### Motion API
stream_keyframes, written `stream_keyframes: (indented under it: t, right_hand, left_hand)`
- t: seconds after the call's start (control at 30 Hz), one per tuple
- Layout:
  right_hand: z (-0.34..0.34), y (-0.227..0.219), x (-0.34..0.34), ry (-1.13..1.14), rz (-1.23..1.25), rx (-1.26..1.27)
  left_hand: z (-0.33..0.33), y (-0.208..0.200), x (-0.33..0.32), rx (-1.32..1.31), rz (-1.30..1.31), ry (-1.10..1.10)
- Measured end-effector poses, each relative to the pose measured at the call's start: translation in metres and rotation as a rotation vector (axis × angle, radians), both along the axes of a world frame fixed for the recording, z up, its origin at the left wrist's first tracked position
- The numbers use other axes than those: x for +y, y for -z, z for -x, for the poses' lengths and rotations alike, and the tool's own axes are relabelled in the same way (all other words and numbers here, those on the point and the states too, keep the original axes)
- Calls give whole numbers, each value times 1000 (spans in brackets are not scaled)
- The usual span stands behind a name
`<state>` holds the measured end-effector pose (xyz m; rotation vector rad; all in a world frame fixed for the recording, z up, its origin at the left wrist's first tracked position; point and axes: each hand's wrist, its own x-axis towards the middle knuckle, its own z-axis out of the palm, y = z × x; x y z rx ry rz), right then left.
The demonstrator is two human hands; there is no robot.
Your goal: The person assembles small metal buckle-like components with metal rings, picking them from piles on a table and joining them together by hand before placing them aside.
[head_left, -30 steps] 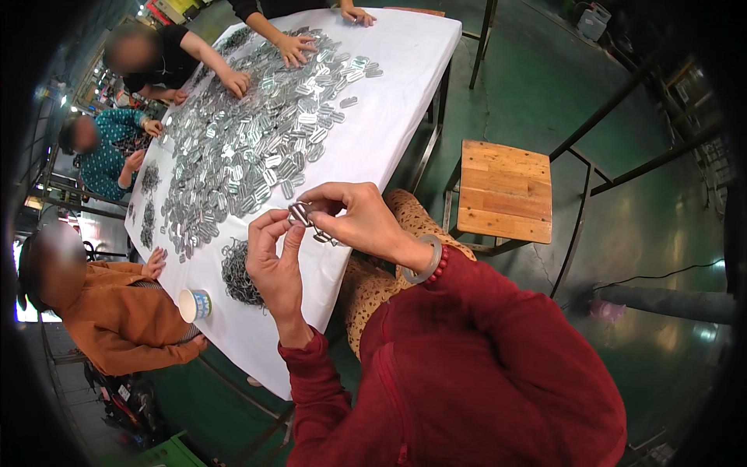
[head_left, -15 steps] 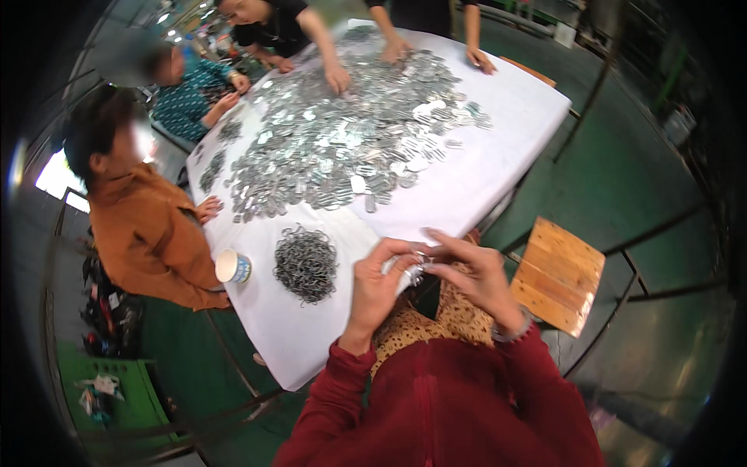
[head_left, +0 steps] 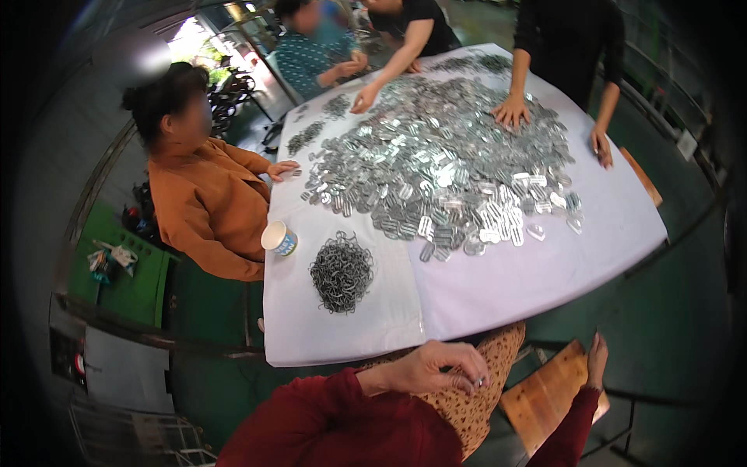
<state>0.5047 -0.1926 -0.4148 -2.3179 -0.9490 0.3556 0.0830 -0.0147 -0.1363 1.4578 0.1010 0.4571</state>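
Observation:
My left hand lies on my lap just below the near edge of the white-covered table, fingers curled. A small shiny glint shows at its fingertips, and I cannot tell whether it holds anything. My right hand is down at my right side, fingers straight, touching the edge of a wooden stool. On the table, nearest to me, lies a dark heap of wire rings. Behind it spreads a wide pile of flat silver metal pieces.
A paper cup stands at the table's left edge beside a seated person in an orange top. Other people reach into the pile from the far side: one hand, another person's hands. The floor is green.
Both my hands have come off the table, where they worked small metal pieces together. The left now rests on my lap and the right has dropped to the stool. The view has swung.

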Motion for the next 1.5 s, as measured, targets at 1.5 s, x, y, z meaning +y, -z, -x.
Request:
stream_keyframes:
  t: [1.5]
  right_hand:
    - [61, -187, 137, -250, -580, -108]
  left_hand:
    - [-52, 12, -6, -205, -170, -205]
